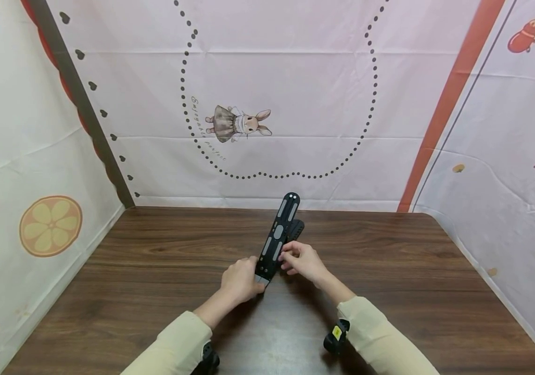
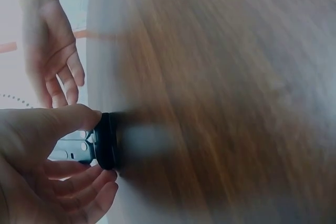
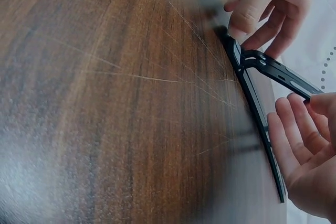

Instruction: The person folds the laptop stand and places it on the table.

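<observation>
A black folding laptop stand with grey pads is partly unfolded, its two long arms spread apart from a hinged end nearest me. My left hand grips that end, thumb on one side and fingers on the other. In the right wrist view, one flat arm runs low along the tabletop while the other arm angles away from it. My right hand pinches the angled arm's edge with thumb and forefinger; its other fingers are loosely bent between the arms.
The stand is over a brown wood-grain table. Behind it hangs a white printed cloth with a rabbit drawing, and similar cloth covers both sides. Black wrist cameras sit at my cuffs.
</observation>
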A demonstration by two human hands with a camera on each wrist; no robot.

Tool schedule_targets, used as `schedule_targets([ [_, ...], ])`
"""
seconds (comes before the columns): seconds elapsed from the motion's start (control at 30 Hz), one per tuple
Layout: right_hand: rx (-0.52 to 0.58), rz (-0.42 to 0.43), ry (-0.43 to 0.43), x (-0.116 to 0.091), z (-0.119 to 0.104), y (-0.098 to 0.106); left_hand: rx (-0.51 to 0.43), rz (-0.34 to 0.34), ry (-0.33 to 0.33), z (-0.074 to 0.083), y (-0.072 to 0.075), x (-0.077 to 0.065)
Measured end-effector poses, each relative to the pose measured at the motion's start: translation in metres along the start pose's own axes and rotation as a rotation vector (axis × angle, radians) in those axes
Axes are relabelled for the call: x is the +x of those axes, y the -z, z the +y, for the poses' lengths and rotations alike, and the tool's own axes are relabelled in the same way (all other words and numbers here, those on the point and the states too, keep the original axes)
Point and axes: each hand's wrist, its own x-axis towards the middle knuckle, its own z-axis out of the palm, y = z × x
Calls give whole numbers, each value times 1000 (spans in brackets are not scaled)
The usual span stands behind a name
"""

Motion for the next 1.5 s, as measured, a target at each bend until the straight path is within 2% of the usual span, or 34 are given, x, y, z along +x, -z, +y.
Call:
schedule_targets([
  [0.23, -23, 3, 21, 13, 19, 3, -31, 5, -41, -11, 3, 2],
  [0.5, -95, 67, 64, 16, 17, 15, -55, -30, -37, -19, 6, 3],
  [0.63, -130, 91, 108, 17, 11, 23, -63, -46, -44, -24, 9, 4],
  [0.87, -209, 150, 237, 20, 8, 35, -71, -58, -73, -30, 9, 8],
  [1.2, -310, 180, 241, 23, -4, 52, -77, -110, -109, -39, 13, 12],
  [1.5, -375, 195, 239, 24, -12, 71, -93, -130, -177, -45, 14, 15],
])
